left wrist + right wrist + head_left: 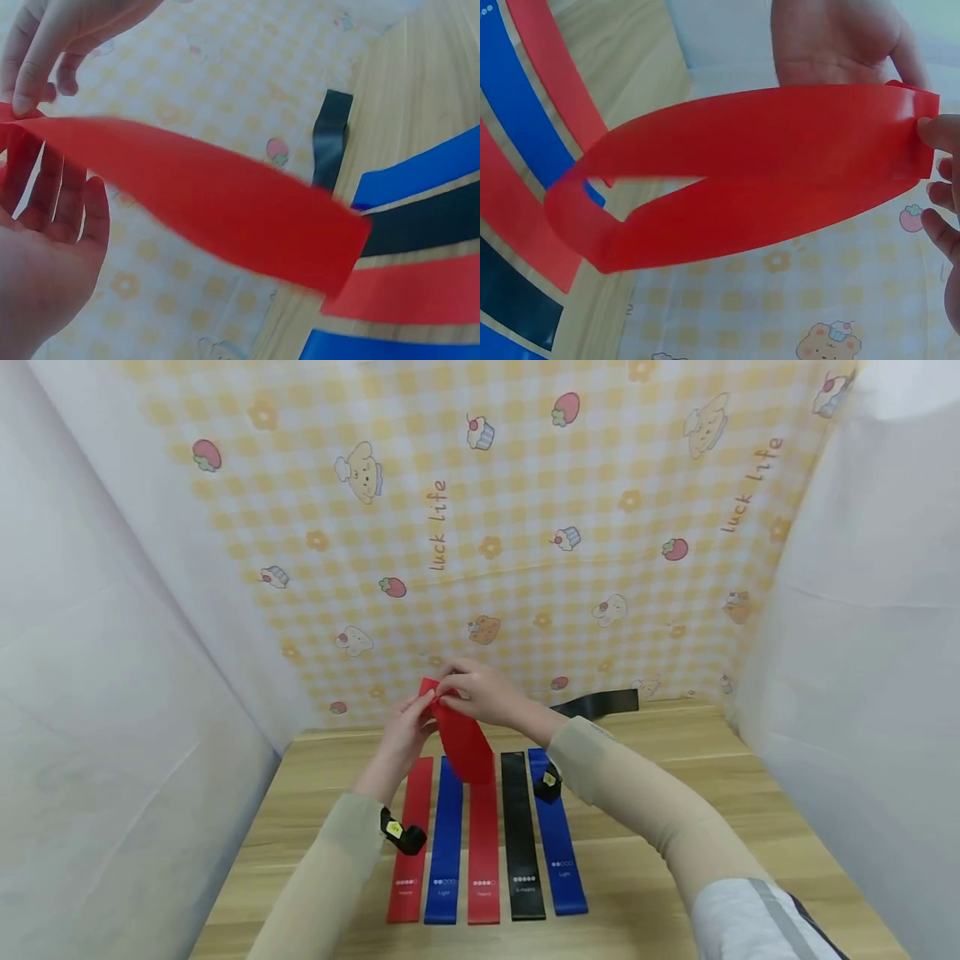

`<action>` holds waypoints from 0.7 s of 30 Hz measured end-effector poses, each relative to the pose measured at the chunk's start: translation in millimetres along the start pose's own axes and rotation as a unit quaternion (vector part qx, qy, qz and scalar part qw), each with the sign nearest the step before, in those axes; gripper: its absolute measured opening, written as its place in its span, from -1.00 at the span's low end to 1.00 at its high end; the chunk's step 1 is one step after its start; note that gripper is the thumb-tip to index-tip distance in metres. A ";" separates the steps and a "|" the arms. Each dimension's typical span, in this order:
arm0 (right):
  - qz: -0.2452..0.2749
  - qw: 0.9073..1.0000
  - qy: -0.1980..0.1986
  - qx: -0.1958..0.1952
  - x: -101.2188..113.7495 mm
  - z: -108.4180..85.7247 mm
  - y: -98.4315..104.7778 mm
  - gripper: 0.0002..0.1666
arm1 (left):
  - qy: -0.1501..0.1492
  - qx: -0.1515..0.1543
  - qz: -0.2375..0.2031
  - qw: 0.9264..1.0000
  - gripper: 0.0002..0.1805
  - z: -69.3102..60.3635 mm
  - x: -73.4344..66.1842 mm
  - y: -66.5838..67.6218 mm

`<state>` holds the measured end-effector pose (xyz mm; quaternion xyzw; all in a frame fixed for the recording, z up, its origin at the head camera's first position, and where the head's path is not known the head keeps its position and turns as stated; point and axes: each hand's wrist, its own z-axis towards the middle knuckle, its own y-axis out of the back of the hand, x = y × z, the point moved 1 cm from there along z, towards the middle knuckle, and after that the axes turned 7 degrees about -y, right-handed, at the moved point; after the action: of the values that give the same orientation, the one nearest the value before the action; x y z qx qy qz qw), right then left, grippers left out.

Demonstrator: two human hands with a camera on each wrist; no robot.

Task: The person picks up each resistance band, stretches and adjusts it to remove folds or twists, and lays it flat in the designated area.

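A red resistance band, a flat loop, hangs from both hands above the far part of the table. My left hand holds its upper end, with fingers behind the band in the left wrist view. At the same end, my right hand pinches the band between thumb and fingers. The right wrist view shows the loop partly spread, its lower end blurred. Below it, several bands lie side by side: a red band, a blue band, another red band, a black band and a blue band.
Another black band lies at the back of the wooden table, against the yellow checked cloth. White sheets hang on both sides. Printed dots and words mark the near ends of the laid-out bands.
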<state>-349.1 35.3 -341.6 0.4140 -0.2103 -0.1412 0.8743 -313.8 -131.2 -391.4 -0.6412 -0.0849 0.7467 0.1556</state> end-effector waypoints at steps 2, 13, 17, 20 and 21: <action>0.004 1.000 -0.001 0.008 -0.3 -2.6 3.4 -0.95 | -0.002 0.001 0.002 1.000 -0.67 -0.6 3.6 -3.9; 0.034 0.994 -0.077 0.070 -8.5 -12.6 12.4 -0.89 | -0.026 0.061 -0.018 0.998 -0.69 -3.3 20.9 -19.7; 0.045 0.990 -0.105 0.089 -8.4 -14.0 17.6 -0.88 | -0.013 0.087 -0.010 0.996 -0.61 -6.4 28.7 -24.4; 0.053 0.987 -0.119 0.099 -9.2 -14.5 20.4 -0.88 | 0.007 0.097 -0.020 0.995 -0.50 -9.3 34.5 -28.6; 0.058 0.985 -0.126 0.100 -9.7 -15.0 21.3 -0.88 | 0.011 0.101 -0.024 0.995 -0.45 -10.3 36.3 -30.2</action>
<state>-348.8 62.5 -335.9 0.4656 -0.3555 -0.1193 0.8016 -304.6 -91.3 -417.0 -0.6282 -0.0221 0.7403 0.2383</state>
